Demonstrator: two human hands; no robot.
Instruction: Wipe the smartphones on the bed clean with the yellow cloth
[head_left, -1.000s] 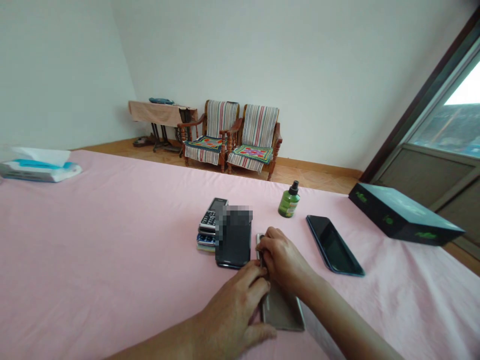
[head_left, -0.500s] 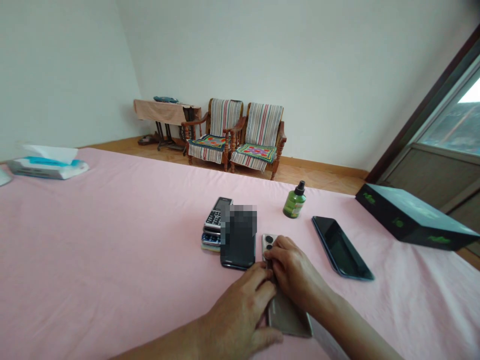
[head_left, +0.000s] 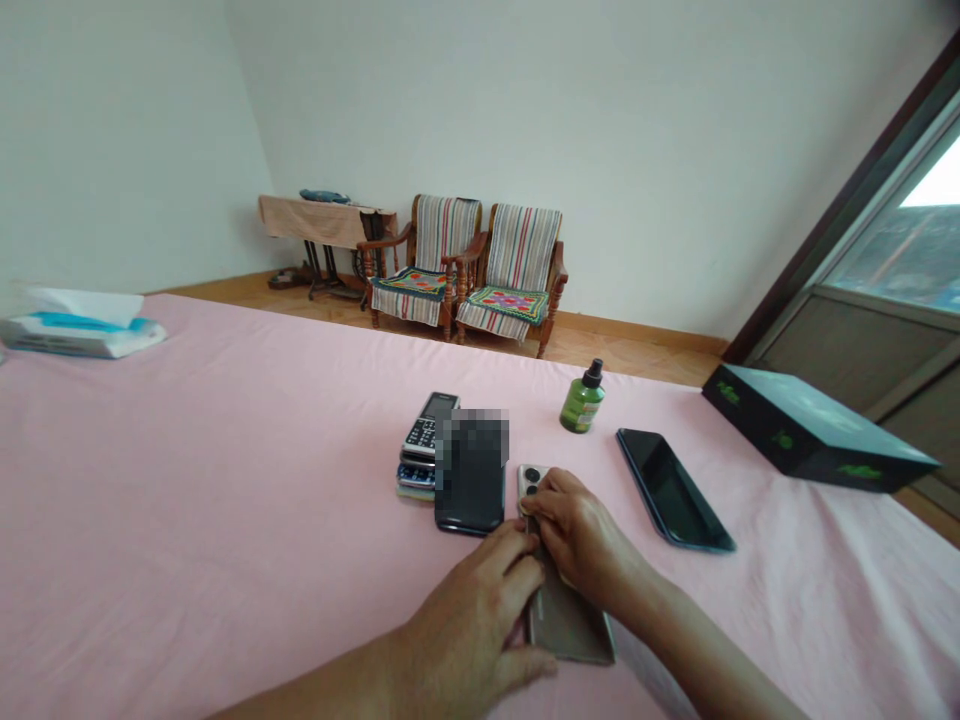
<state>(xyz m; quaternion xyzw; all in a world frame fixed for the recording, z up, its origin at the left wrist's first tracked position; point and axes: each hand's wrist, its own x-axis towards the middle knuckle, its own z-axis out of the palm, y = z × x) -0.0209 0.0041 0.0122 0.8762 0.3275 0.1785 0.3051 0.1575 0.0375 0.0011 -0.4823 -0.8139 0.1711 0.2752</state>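
Note:
A bronze-grey phone [head_left: 564, 618] lies face down on the pink tablecloth [head_left: 225, 480], its camera end pointing away from me. My left hand [head_left: 472, 625] holds its left edge, thumb under the near corner. My right hand [head_left: 581, 535] rests curled on top near the camera end, fingertips pinching the phone's left edge. Just left of them lies a black phone [head_left: 471, 480], and beside that a small stack of keypad phones [head_left: 421, 450].
A green spray bottle [head_left: 581, 400] stands behind the hands. A dark phone [head_left: 673, 490] lies to the right, with a black box [head_left: 814, 428] beyond it. A tissue pack [head_left: 75, 325] sits far left. Two striped armchairs [head_left: 472, 275] stand on the floor behind the table.
Both hands stay on the bronze-grey phone with only slight finger shifts. The phone's camera end shows more now than a second ago. The view swayed a little.

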